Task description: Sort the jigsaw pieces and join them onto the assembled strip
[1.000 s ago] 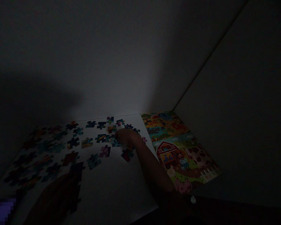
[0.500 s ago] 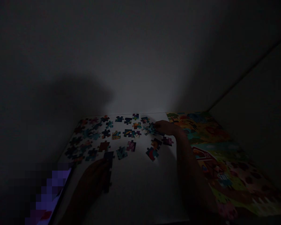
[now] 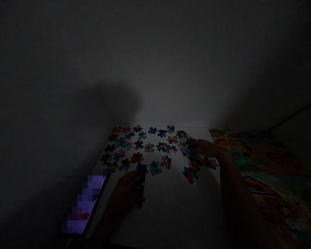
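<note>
The room is dim. On a white table [image 3: 171, 207], my left hand [image 3: 126, 188] lies with its fingers stretched out over a strip of dark blue puzzle pieces [image 3: 140, 199]. Farther off to the right, my right hand [image 3: 206, 148] has its fingertips pressed together on a puzzle piece [image 3: 187, 151] in a small overlapping group. A red and blue piece [image 3: 190, 174] and an orange-brown piece [image 3: 196, 164] lie just below that hand. Between the hands are a pink piece [image 3: 166, 162] and a teal patterned piece [image 3: 155, 167].
Many loose pieces crowd the table's far left, around a teal piece [image 3: 128, 145]. A colourful farm and savanna picture [image 3: 264, 186] covers the right side. A lit screen [image 3: 86, 204], blurred into blocks, stands at the left edge. A pale wall [image 3: 168, 86] rises behind.
The view has swung left, so everything sits farther right and more of the lit screen shows. My left hand stays on the strip; my right hand stays at the same group of pieces.
</note>
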